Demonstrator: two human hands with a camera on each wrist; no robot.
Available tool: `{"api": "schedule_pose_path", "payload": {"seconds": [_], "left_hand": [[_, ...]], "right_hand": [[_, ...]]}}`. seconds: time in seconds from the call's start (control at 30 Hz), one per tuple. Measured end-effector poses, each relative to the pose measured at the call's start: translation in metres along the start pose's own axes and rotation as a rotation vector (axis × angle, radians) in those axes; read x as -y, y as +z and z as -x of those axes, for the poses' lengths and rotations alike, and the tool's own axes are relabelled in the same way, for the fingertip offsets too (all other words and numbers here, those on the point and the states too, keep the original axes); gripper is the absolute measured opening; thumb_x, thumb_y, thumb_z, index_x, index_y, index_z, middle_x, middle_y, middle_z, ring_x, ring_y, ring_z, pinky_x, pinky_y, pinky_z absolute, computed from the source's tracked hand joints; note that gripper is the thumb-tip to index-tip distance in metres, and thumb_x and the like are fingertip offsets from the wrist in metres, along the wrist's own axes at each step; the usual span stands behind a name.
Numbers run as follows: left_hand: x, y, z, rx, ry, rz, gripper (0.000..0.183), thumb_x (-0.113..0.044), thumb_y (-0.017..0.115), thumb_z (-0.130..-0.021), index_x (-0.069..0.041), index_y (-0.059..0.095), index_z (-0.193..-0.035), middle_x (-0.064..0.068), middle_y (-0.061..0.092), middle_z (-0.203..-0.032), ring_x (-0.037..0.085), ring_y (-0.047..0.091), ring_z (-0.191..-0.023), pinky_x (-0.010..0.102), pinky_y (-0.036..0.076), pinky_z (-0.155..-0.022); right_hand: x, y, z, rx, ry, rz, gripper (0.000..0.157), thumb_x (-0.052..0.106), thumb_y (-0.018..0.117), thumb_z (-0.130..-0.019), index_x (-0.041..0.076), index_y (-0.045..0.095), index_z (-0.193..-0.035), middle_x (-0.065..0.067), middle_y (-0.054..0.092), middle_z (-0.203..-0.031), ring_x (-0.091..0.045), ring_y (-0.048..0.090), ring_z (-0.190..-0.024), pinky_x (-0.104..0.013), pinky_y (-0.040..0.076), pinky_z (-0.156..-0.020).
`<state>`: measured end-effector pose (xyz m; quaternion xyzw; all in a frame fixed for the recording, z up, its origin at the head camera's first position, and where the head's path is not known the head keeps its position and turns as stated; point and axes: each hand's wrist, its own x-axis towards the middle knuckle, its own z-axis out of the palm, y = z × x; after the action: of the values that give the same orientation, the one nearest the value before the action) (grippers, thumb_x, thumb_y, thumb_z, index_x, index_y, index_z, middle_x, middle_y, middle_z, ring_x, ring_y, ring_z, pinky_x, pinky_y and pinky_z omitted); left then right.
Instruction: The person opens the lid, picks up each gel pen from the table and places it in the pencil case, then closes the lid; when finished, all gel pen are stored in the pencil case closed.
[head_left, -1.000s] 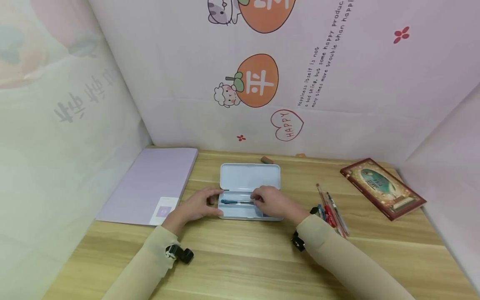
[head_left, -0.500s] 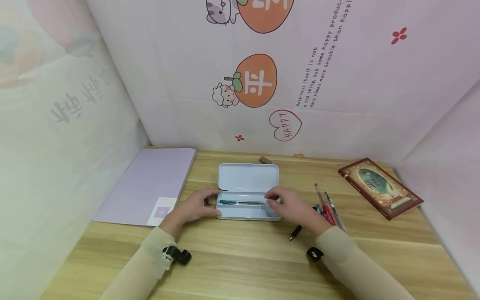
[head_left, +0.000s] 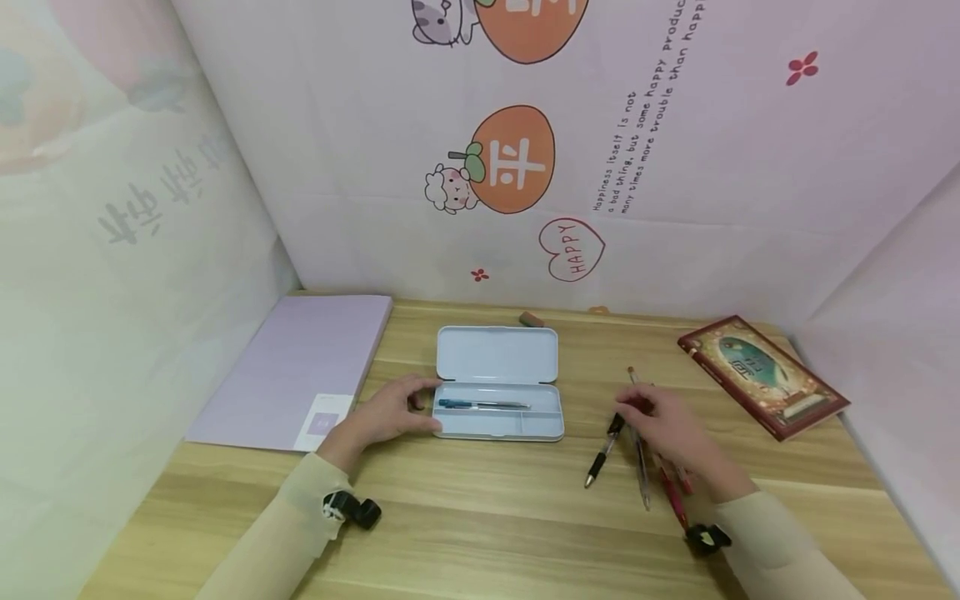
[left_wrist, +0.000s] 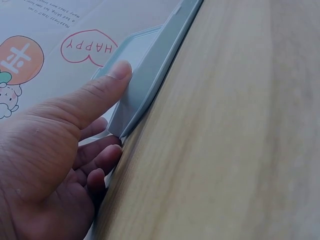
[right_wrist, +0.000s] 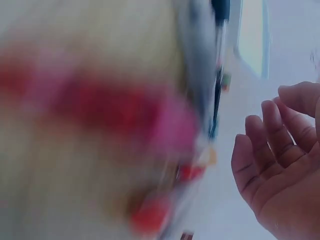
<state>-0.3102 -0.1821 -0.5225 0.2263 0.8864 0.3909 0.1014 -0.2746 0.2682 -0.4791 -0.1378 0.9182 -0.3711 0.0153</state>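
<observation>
A pale blue pencil case [head_left: 497,354] lies open on the table, its lid tipped back. Inside its long compartment rests a teal-capped pen [head_left: 483,405]. My left hand [head_left: 390,411] grips the case's left end; in the left wrist view, the thumb presses on its outer wall [left_wrist: 145,82]. To the right, my right hand [head_left: 671,425] hovers over a loose group of pens with its fingers loosely bent, holding nothing. Among them are a black-gripped pen [head_left: 600,462], a clear pen [head_left: 642,479] and a red pen [head_left: 675,500], partly covered by the hand.
A lilac folder [head_left: 300,358] lies at the left, close to the left hand. Behind the case sits a small brown eraser-like block [head_left: 532,319]. At the far right is a book with a dark red border [head_left: 765,375]. Printed cloth walls [head_left: 360,217] enclose the table.
My right hand has let go of the teal-capped pen, left it in the case and moved right to the loose pens. The left hand stays at the case.
</observation>
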Motion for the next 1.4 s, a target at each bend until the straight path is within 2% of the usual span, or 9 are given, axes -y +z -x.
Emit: {"api": "schedule_pose_path", "payload": {"seconds": [0.07, 0.13, 0.2, 0.3, 0.4, 0.67, 0.87, 1.13, 1.4], "left_hand": [[0.0, 0.0, 0.0, 0.003, 0.001, 0.002, 0.08, -0.051, 0.081, -0.076, -0.014, 0.052, -0.142, 0.0, 0.055, -0.101, 0.017, 0.051, -0.092, 0.037, 0.045, -0.08], [0.0, 0.0, -0.001, 0.003, 0.0, 0.002, 0.08, -0.051, 0.081, -0.076, -0.014, 0.052, -0.141, 0.0, 0.055, -0.101, 0.017, 0.051, -0.092, 0.037, 0.045, -0.08], [0.001, 0.0, -0.001, 0.003, -0.001, -0.001, 0.079, -0.05, 0.081, -0.076, -0.014, 0.052, -0.141, 0.0, 0.055, -0.101, 0.017, 0.051, -0.092, 0.037, 0.045, -0.081], [0.001, 0.0, -0.001, 0.002, -0.003, -0.006, 0.079, -0.05, 0.081, -0.076, -0.014, 0.052, -0.141, 0.0, 0.055, -0.101, 0.017, 0.051, -0.092, 0.036, 0.044, -0.081], [0.002, 0.001, -0.002, 0.001, -0.005, -0.002, 0.079, -0.05, 0.081, -0.076, -0.014, 0.053, -0.141, 0.0, 0.055, -0.1, 0.017, 0.051, -0.091, 0.037, 0.044, -0.081], [0.002, 0.0, -0.001, -0.007, -0.005, 0.005, 0.078, -0.049, 0.082, -0.076, -0.015, 0.054, -0.14, 0.0, 0.055, -0.098, 0.017, 0.051, -0.09, 0.036, 0.045, -0.08], [0.0, 0.0, -0.001, -0.003, -0.009, 0.01, 0.078, -0.049, 0.082, -0.076, -0.015, 0.053, -0.14, 0.0, 0.055, -0.099, 0.017, 0.05, -0.09, 0.037, 0.044, -0.08], [-0.002, 0.0, 0.0, -0.005, 0.008, 0.016, 0.077, -0.047, 0.083, -0.076, -0.012, 0.055, -0.139, 0.001, 0.056, -0.098, 0.018, 0.051, -0.089, 0.037, 0.045, -0.079], [-0.001, 0.0, 0.001, -0.008, 0.008, 0.037, 0.078, -0.048, 0.082, -0.076, -0.013, 0.054, -0.139, 0.001, 0.055, -0.098, 0.018, 0.051, -0.09, 0.037, 0.045, -0.079]], "right_hand": [[-0.009, -0.011, 0.006, -0.008, 0.032, -0.007, 0.025, 0.022, 0.06, -0.1, 0.001, 0.065, -0.113, -0.01, 0.065, -0.092, -0.021, 0.057, -0.073, -0.031, 0.047, -0.058], [-0.017, -0.022, 0.012, -0.012, 0.065, 0.01, 0.026, 0.022, 0.059, -0.1, 0.001, 0.065, -0.113, -0.011, 0.066, -0.093, -0.021, 0.058, -0.073, -0.031, 0.047, -0.058], [-0.023, -0.032, 0.017, -0.021, 0.095, 0.072, 0.025, 0.024, 0.058, -0.1, 0.003, 0.066, -0.111, -0.008, 0.067, -0.095, -0.019, 0.058, -0.076, -0.031, 0.047, -0.06], [-0.032, -0.041, 0.023, -0.013, 0.123, 0.128, 0.022, 0.023, 0.059, -0.1, 0.005, 0.068, -0.109, -0.007, 0.067, -0.098, -0.018, 0.058, -0.081, -0.033, 0.047, -0.063], [-0.037, -0.046, 0.028, -0.009, 0.134, 0.16, 0.021, 0.023, 0.061, -0.098, 0.005, 0.069, -0.106, -0.006, 0.066, -0.095, -0.018, 0.056, -0.078, -0.032, 0.046, -0.061], [-0.043, -0.048, 0.036, 0.043, 0.18, 0.242, 0.021, 0.023, 0.066, -0.094, 0.003, 0.068, -0.102, -0.004, 0.065, -0.091, -0.018, 0.057, -0.078, -0.035, 0.045, -0.063], [-0.043, -0.047, 0.037, 0.059, 0.191, 0.292, 0.021, 0.027, 0.067, -0.093, 0.006, 0.068, -0.098, -0.002, 0.064, -0.088, -0.016, 0.055, -0.073, -0.034, 0.043, -0.06], [-0.04, -0.042, 0.037, 0.117, 0.272, 0.262, 0.016, 0.025, 0.066, -0.092, 0.009, 0.066, -0.093, -0.001, 0.061, -0.081, -0.018, 0.053, -0.068, -0.034, 0.042, -0.058], [-0.04, -0.042, 0.035, 0.122, 0.293, 0.273, 0.021, 0.031, 0.067, -0.091, 0.01, 0.066, -0.091, -0.001, 0.061, -0.08, -0.018, 0.053, -0.068, -0.034, 0.042, -0.058]]}}
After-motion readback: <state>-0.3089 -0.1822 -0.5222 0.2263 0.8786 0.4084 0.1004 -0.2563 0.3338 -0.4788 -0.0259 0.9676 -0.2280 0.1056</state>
